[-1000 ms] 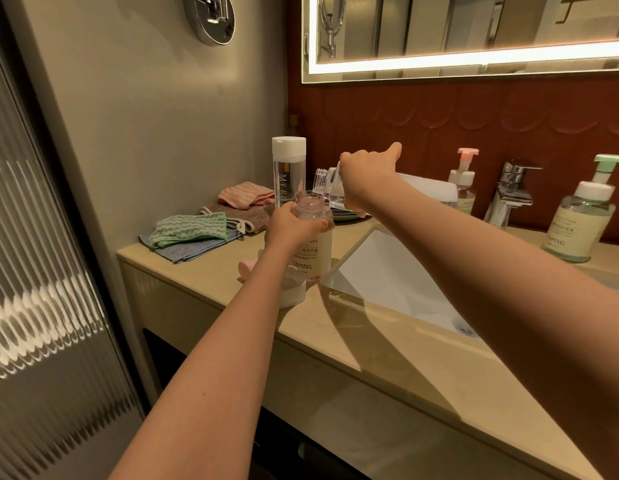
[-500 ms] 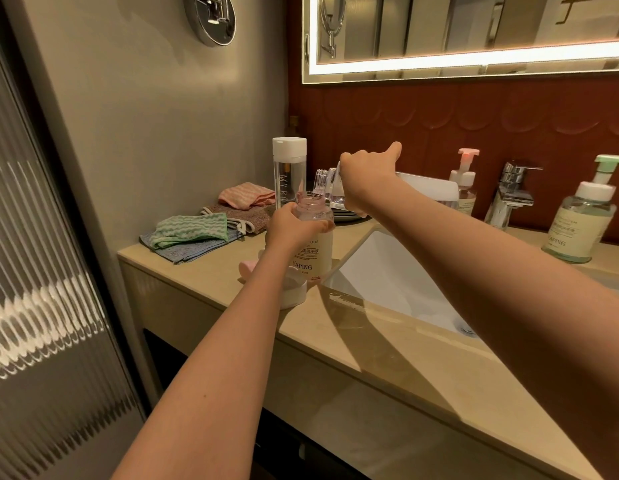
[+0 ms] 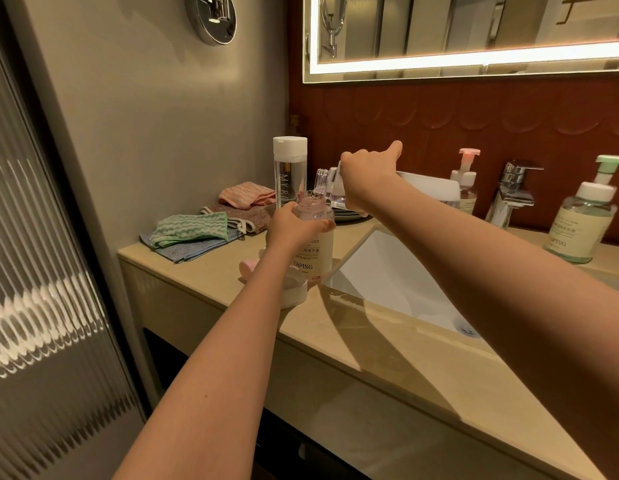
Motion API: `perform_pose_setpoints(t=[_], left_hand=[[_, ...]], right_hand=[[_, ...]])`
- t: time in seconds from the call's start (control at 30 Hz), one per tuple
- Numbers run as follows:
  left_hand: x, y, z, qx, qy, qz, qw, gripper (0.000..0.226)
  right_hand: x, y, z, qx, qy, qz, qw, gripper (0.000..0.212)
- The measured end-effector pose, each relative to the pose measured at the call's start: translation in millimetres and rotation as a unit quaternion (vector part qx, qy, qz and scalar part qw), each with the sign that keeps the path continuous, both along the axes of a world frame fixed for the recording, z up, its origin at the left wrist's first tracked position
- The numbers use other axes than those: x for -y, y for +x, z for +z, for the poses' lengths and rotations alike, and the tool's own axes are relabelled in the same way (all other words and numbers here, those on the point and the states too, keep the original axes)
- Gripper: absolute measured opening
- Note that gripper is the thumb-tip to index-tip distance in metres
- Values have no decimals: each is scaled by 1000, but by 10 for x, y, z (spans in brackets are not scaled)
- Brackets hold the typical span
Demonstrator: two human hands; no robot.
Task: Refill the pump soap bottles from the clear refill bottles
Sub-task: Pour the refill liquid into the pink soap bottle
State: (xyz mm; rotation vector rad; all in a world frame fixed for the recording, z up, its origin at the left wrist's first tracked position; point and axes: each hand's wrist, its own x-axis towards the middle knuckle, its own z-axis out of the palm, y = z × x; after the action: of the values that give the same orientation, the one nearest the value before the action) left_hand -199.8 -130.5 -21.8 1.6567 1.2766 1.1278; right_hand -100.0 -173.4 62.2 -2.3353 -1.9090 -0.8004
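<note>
While the left hand (image 3: 296,227) clasped the neck of the open soap bottle (image 3: 315,252), its fingers wrapped round the shoulder just under the mouth, that bottle stood upright on the bench (image 3: 398,344), close to the front edge and just beside the left corner of the sink (image 3: 381,271). The right hand (image 3: 365,180) was raised above and behind it, fingers curled round a clear refill bottle (image 3: 336,194) and the thumb stuck out straight. The refill bottle lay tipped on its side, its clear end pointing down-left toward the soap bottle's mouth; whether the two touched, or liquid ran between them, could not be told. The pink-and-white pump head (image 3: 296,292) lay on the bench in front of the soap bottle, partly under the left forearm.

A second clear refill bottle (image 3: 290,174), white cap on, stood upright behind the soap bottle, toward the back edge. Folded cloths (image 3: 193,233) were stacked at the left end of the bench. Along the back edge stood a pink-topped pump bottle (image 3: 466,188), then the tap (image 3: 512,197), and near the right a green-topped pump bottle (image 3: 583,232).
</note>
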Motion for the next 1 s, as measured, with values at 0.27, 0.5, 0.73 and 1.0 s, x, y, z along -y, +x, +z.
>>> perform_pose_setpoints(t=[0.27,0.5,0.73,1.0], left_hand=[[-12,0,-8,0,-3,-3,1000,62],[-30,9,-15,-1,-3,-1,1000,69],[-12,-1,-6,1,-2,1,1000,60],[-6,1,9,0,-3,2,1000,61]], right_hand=[[0,7,-2,3,0,3,1000,42],[-6,2,-5,3,0,3,1000,41],[0,3,-3,0,2,3,1000,39],[15,2,3,4,2,4,1000,37]])
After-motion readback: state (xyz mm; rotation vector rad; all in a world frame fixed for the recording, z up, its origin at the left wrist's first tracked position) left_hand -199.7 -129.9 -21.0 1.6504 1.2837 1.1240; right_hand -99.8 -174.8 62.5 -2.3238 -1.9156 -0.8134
